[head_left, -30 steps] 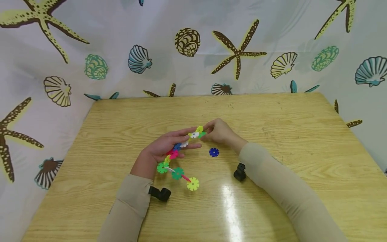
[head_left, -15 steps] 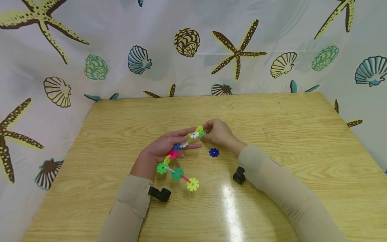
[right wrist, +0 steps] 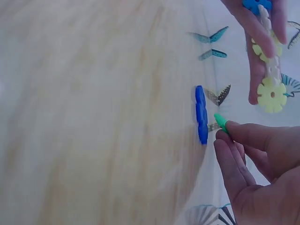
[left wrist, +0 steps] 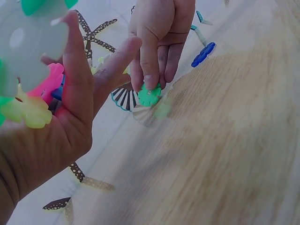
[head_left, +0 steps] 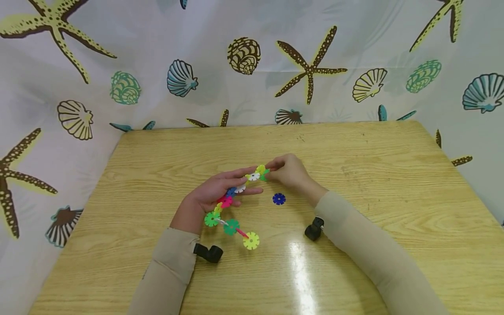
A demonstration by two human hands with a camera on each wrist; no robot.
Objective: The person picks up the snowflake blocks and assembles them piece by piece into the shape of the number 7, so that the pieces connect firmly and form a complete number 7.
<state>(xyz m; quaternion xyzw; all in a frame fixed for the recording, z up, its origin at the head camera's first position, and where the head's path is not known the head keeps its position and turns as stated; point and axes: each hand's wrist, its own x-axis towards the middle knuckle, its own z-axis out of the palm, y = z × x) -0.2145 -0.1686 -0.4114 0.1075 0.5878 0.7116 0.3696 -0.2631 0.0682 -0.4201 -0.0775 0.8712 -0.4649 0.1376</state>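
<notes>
My left hand grips a chain of notched plastic discs in several colours. The chain runs along the palm and between thumb and fingers. Its near end curves down to a yellow disc, past a teal-green disc. At the far end sit a white disc and a yellow disc. My right hand pinches a bright green disc between thumb and fingertips, right by that far yellow disc. In the right wrist view the green disc shows edge-on, apart from the chain.
A loose dark blue disc lies on the wooden table, just in front of the right hand. A white curtain printed with shells and starfish hangs behind the table and along its sides.
The right hand has shifted slightly to the right with the green disc still pinched. The left hand and the chain stay nearly in place.
</notes>
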